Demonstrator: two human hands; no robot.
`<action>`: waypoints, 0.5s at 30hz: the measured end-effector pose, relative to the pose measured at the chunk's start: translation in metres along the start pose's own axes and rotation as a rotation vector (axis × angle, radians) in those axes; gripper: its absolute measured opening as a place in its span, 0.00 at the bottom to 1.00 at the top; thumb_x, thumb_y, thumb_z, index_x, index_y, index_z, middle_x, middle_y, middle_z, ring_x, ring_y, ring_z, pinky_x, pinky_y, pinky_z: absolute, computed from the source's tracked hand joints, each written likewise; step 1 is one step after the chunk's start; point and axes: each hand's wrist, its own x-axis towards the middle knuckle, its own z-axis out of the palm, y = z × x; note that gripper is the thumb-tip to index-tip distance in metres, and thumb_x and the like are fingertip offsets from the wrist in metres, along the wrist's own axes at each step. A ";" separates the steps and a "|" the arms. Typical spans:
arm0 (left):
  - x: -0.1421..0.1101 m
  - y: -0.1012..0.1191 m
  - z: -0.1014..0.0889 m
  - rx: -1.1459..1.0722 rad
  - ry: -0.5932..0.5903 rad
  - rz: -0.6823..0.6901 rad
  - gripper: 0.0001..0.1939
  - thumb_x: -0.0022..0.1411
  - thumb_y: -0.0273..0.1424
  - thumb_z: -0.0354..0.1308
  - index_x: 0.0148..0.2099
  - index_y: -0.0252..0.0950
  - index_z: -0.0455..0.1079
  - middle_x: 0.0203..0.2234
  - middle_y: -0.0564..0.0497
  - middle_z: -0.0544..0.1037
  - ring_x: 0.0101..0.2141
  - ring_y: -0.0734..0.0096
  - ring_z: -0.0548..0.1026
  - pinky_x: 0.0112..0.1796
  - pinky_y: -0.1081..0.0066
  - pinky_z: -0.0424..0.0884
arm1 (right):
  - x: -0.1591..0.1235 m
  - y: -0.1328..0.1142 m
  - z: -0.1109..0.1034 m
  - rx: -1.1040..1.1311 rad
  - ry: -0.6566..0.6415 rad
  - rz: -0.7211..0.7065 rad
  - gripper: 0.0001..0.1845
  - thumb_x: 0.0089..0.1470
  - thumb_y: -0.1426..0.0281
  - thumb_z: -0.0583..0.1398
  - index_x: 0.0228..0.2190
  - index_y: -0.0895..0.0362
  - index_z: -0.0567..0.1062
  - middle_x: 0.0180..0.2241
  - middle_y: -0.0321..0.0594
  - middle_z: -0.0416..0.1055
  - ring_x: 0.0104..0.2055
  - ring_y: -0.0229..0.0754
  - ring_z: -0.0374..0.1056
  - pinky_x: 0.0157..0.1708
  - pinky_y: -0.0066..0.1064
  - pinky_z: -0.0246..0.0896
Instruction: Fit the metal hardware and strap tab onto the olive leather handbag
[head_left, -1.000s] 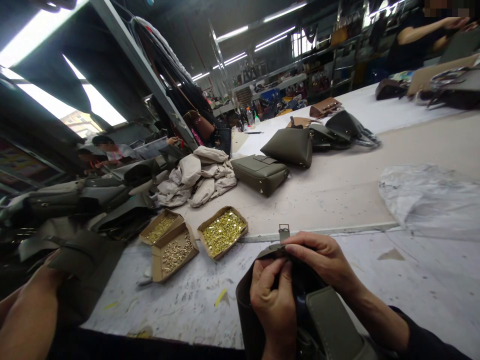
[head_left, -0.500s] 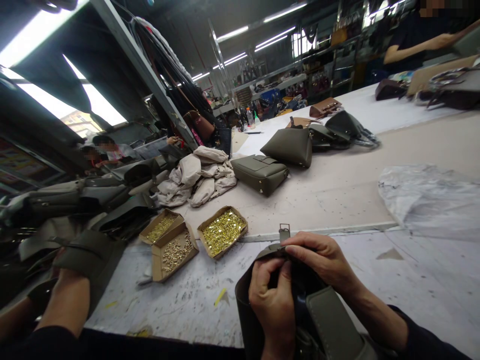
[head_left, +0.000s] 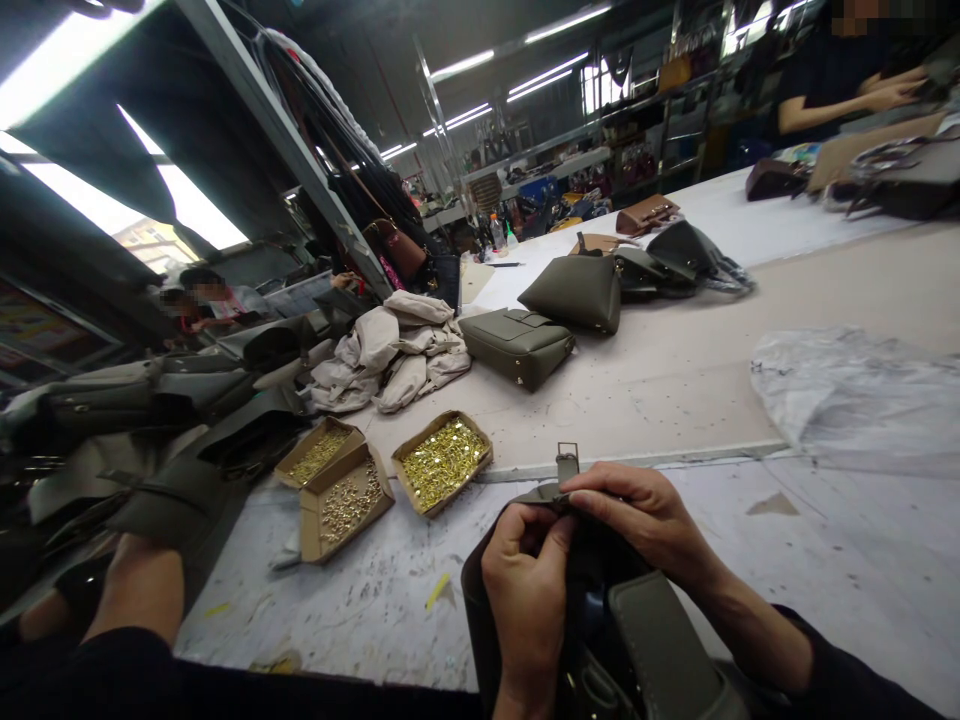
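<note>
An olive-green leather bag [head_left: 645, 650] stands open in front of me at the near edge of the table. My left hand [head_left: 527, 590] is closed on the bag's upper rim, thumb and fingers pinched over it. My right hand [head_left: 649, 518] curls over the same rim from the far side, fingers pressed against the leather just below a small metal buckle tab [head_left: 567, 463]. Whether anything small sits between the fingertips is hidden.
Three open cardboard boxes of brass hardware [head_left: 442, 462] lie left of the bag. A co-worker's arm [head_left: 139, 590] rests on olive bag parts at the near left. Finished olive bags [head_left: 517, 345], beige cloth covers [head_left: 390, 350] and crumpled plastic [head_left: 855, 395] lie farther back.
My left hand has shifted slightly left along the rim. The co-worker's arm at the left has drawn back toward the table edge. My right hand has stayed put.
</note>
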 end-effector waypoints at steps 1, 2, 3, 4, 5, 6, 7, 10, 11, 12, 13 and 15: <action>0.002 0.003 -0.002 0.016 -0.021 0.005 0.09 0.57 0.35 0.68 0.29 0.35 0.75 0.22 0.54 0.77 0.24 0.72 0.74 0.28 0.78 0.70 | 0.000 -0.001 0.000 -0.011 0.002 -0.007 0.12 0.65 0.57 0.67 0.39 0.51 0.86 0.35 0.40 0.81 0.37 0.44 0.75 0.39 0.29 0.70; 0.003 0.005 -0.003 0.034 -0.034 0.020 0.09 0.57 0.34 0.68 0.29 0.36 0.75 0.22 0.54 0.77 0.24 0.72 0.74 0.28 0.78 0.70 | 0.000 -0.002 0.000 -0.023 0.005 -0.014 0.13 0.65 0.56 0.66 0.39 0.51 0.86 0.35 0.40 0.81 0.37 0.45 0.75 0.38 0.30 0.70; 0.003 0.007 -0.004 0.054 -0.043 0.042 0.08 0.57 0.33 0.67 0.29 0.36 0.74 0.22 0.54 0.77 0.25 0.72 0.74 0.28 0.78 0.70 | 0.000 -0.003 0.000 -0.034 0.007 -0.021 0.13 0.66 0.56 0.66 0.39 0.51 0.86 0.35 0.40 0.81 0.37 0.45 0.75 0.38 0.31 0.70; 0.004 0.007 -0.005 0.077 -0.045 0.067 0.08 0.58 0.33 0.67 0.29 0.36 0.74 0.22 0.54 0.77 0.25 0.72 0.74 0.29 0.77 0.70 | 0.000 -0.003 0.000 -0.044 0.008 -0.026 0.13 0.66 0.56 0.66 0.39 0.51 0.86 0.35 0.40 0.81 0.36 0.45 0.75 0.39 0.31 0.70; 0.004 0.008 -0.005 0.100 -0.043 0.095 0.07 0.58 0.33 0.67 0.30 0.36 0.74 0.23 0.54 0.78 0.26 0.71 0.74 0.30 0.77 0.70 | 0.000 -0.004 0.000 -0.049 0.007 -0.031 0.13 0.66 0.56 0.66 0.39 0.51 0.86 0.35 0.40 0.80 0.36 0.45 0.75 0.38 0.31 0.70; 0.004 0.007 -0.006 0.124 -0.041 0.124 0.07 0.59 0.33 0.66 0.30 0.37 0.74 0.24 0.54 0.78 0.26 0.71 0.75 0.30 0.76 0.70 | 0.000 -0.004 0.000 -0.050 0.005 -0.033 0.13 0.66 0.57 0.66 0.39 0.51 0.86 0.35 0.40 0.80 0.36 0.45 0.75 0.38 0.31 0.70; 0.004 0.007 -0.006 0.148 -0.039 0.152 0.07 0.60 0.32 0.66 0.30 0.37 0.74 0.24 0.54 0.78 0.27 0.71 0.75 0.31 0.76 0.70 | 0.000 -0.004 0.000 -0.046 0.000 -0.032 0.12 0.66 0.57 0.66 0.39 0.51 0.86 0.35 0.39 0.80 0.36 0.45 0.75 0.39 0.30 0.70; 0.005 0.005 -0.007 0.203 -0.042 0.217 0.06 0.61 0.31 0.66 0.31 0.37 0.74 0.25 0.55 0.77 0.27 0.70 0.74 0.33 0.75 0.69 | 0.000 -0.002 -0.001 -0.034 -0.019 -0.019 0.09 0.67 0.60 0.66 0.40 0.50 0.86 0.36 0.37 0.80 0.38 0.43 0.75 0.40 0.28 0.69; 0.005 0.005 -0.008 0.217 -0.046 0.233 0.06 0.61 0.30 0.65 0.31 0.38 0.74 0.25 0.55 0.77 0.27 0.71 0.74 0.33 0.75 0.69 | 0.000 -0.002 -0.002 -0.032 -0.024 -0.014 0.08 0.67 0.61 0.66 0.40 0.49 0.85 0.36 0.37 0.80 0.38 0.43 0.75 0.40 0.28 0.68; 0.006 0.005 -0.008 0.230 -0.050 0.248 0.06 0.62 0.30 0.64 0.31 0.38 0.74 0.25 0.55 0.77 0.27 0.71 0.74 0.33 0.75 0.69 | 0.000 -0.001 -0.002 -0.030 -0.027 -0.010 0.08 0.67 0.61 0.66 0.41 0.49 0.85 0.36 0.36 0.80 0.38 0.42 0.74 0.40 0.27 0.68; 0.006 0.005 -0.009 0.242 -0.052 0.262 0.07 0.62 0.30 0.64 0.31 0.38 0.73 0.25 0.55 0.76 0.28 0.71 0.73 0.33 0.75 0.69 | 0.000 0.000 -0.003 -0.026 -0.029 -0.004 0.08 0.67 0.62 0.66 0.40 0.49 0.85 0.36 0.36 0.80 0.38 0.42 0.74 0.40 0.27 0.68; 0.007 0.005 -0.011 0.262 -0.061 0.286 0.07 0.63 0.29 0.64 0.31 0.38 0.73 0.25 0.56 0.75 0.28 0.72 0.72 0.34 0.75 0.68 | 0.000 0.000 -0.004 -0.019 -0.033 0.011 0.08 0.66 0.61 0.66 0.40 0.50 0.85 0.35 0.36 0.80 0.37 0.42 0.74 0.39 0.27 0.67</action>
